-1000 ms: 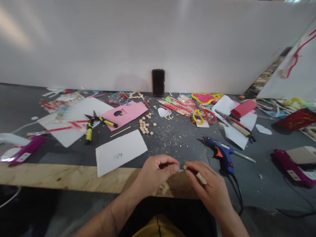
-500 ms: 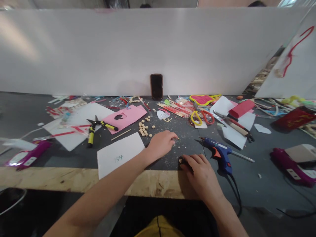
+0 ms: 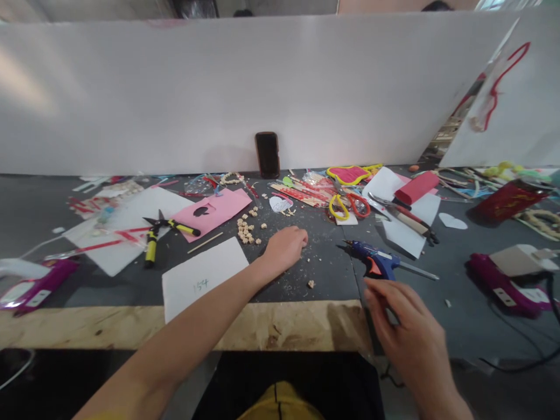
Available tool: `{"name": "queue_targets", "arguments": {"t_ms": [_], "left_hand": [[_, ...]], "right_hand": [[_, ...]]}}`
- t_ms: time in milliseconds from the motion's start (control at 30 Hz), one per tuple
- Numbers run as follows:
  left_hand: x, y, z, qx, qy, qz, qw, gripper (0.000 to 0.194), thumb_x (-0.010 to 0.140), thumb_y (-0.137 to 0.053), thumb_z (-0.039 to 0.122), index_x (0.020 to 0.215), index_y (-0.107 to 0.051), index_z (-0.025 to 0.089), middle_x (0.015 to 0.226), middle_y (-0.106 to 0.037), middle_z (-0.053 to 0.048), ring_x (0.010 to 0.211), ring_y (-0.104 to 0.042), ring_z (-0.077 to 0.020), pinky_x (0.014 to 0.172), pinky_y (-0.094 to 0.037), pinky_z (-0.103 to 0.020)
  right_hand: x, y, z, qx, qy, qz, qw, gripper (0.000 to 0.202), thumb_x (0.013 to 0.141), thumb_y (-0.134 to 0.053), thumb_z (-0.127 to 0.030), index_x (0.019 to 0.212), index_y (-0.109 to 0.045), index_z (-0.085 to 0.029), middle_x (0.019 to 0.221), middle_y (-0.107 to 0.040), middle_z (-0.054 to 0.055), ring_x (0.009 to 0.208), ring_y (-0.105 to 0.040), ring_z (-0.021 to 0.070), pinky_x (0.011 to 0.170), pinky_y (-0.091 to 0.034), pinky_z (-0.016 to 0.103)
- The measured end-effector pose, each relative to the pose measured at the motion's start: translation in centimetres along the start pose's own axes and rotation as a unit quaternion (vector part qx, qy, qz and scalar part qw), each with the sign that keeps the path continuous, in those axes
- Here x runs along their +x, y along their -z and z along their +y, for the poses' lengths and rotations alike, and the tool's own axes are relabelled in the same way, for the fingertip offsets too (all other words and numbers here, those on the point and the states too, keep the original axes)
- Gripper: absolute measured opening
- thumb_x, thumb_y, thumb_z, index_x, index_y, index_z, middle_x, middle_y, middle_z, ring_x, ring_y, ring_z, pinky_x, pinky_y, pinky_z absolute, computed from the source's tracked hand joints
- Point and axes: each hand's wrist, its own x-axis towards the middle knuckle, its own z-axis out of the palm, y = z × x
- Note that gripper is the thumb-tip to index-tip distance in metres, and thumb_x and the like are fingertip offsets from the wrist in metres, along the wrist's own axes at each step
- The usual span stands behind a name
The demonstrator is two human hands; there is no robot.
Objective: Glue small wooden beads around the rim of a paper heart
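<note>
My left hand point(image 3: 286, 245) rests low over the dark tabletop, its fingers curled together; whatever they hold, if anything, is hidden. Just left of it is a cluster of small pale beige pieces point(image 3: 245, 232). One such piece point(image 3: 311, 284) lies alone on the table between my hands. My right hand point(image 3: 406, 318) is over the handle of a blue glue gun point(image 3: 376, 258), thumb and fingers apart. The gun lies on its side, nozzle to the left, and the hand hides its grip. I cannot tell whether the fingers touch it.
White paper point(image 3: 205, 277), pink paper point(image 3: 227, 204) and yellow-black pliers point(image 3: 151, 248) lie left. Scissors point(image 3: 350, 207), a red roll point(image 3: 415, 188) and craft scraps are at the back right. A phone point(image 3: 268, 154) leans against the white partition point(image 3: 262, 76). Purple power strips point(image 3: 503, 289) flank the workspace.
My right hand has left the small beige piece by the table's front and moved right to the glue gun. My left hand stays nearly in place, fingers more curled. The view has shifted slightly.
</note>
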Motion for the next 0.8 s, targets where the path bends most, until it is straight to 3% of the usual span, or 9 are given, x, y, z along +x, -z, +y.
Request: {"name": "queue_targets", "arguments": {"t_ms": [100,233,467,567,667,733,800], "left_hand": [[-1.1,0.5,-0.3,-0.014,-0.002,0.008,1.000,0.017,0.087,-0.045,0.019,0.088,-0.061,0.020,0.087,-0.066,-0.004,0.085,-0.060,-0.0198,0.074,-0.042,-0.028],[-3.0,1.3,-0.3,-0.033,0.005,0.015,0.999,0.017,0.087,-0.044,0.020,0.089,-0.061,0.021,0.089,-0.067,-0.002,0.085,-0.060,-0.0186,0.073,-0.042,-0.027],[-5.3,1.8,0.0,-0.124,0.029,0.033,0.991,0.015,0.084,-0.048,0.018,0.086,-0.063,0.021,0.088,-0.068,-0.001,0.082,-0.061,-0.0166,0.072,-0.042,-0.025],[-6.0,1.8,0.1,-0.169,0.050,0.039,0.984,0.013,0.083,-0.050,0.021,0.083,-0.063,0.021,0.083,-0.068,0.001,0.074,-0.061,-0.0151,0.066,-0.041,-0.024],[-6.6,1.8,0.2,-0.233,0.086,0.041,0.968,0.012,0.081,-0.052,0.022,0.085,-0.064,0.021,0.078,-0.068,0.002,0.066,-0.059,-0.0134,0.061,-0.041,-0.023],[-7.0,1.7,0.2,-0.267,0.092,0.052,0.958,0.016,0.082,-0.051,0.022,0.092,-0.064,0.022,0.084,-0.068,0.001,0.071,-0.060,-0.0138,0.064,-0.042,-0.023],[-7.4,1.6,0.4,-0.289,0.077,0.063,0.952,0.020,0.084,-0.048,0.021,0.096,-0.065,0.023,0.092,-0.068,0.000,0.082,-0.061,-0.0149,0.072,-0.043,-0.024]], "right_hand": [[0.0,0.6,1.6,-0.091,-0.065,0.018,0.994,0.027,0.088,-0.045,-0.040,0.097,-0.060,-0.021,0.090,-0.064,0.008,0.083,-0.061,0.0221,0.077,-0.048,0.035],[0.3,0.1,3.0,-0.173,-0.148,-0.079,0.970,0.046,0.084,-0.043,-0.055,0.105,-0.057,-0.017,0.098,-0.062,0.014,0.087,-0.062,0.0287,0.071,-0.049,0.039],[2.0,-0.3,3.9,-0.193,-0.261,-0.176,0.929,0.047,0.078,-0.050,-0.047,0.113,-0.054,-0.015,0.094,-0.068,0.014,0.084,-0.065,0.0304,0.066,-0.049,0.039],[2.5,0.2,4.5,-0.138,-0.295,-0.159,0.932,0.045,0.075,-0.049,-0.044,0.111,-0.057,-0.017,0.090,-0.069,0.011,0.080,-0.065,0.0281,0.066,-0.048,0.037],[2.4,0.9,4.3,-0.034,-0.337,-0.108,0.935,0.043,0.073,-0.050,-0.046,0.106,-0.061,-0.021,0.074,-0.066,0.004,0.067,-0.062,0.0230,0.059,-0.046,0.033],[2.1,1.2,3.6,0.075,-0.366,-0.054,0.926,0.041,0.074,-0.052,-0.046,0.107,-0.060,-0.023,0.063,-0.061,0.000,0.059,-0.058,0.0191,0.053,-0.044,0.030],[1.9,1.4,2.6,0.227,-0.377,0.016,0.898,0.040,0.076,-0.055,-0.046,0.109,-0.057,-0.025,0.064,-0.059,-0.001,0.059,-0.057,0.0167,0.053,-0.044,0.028]]}}
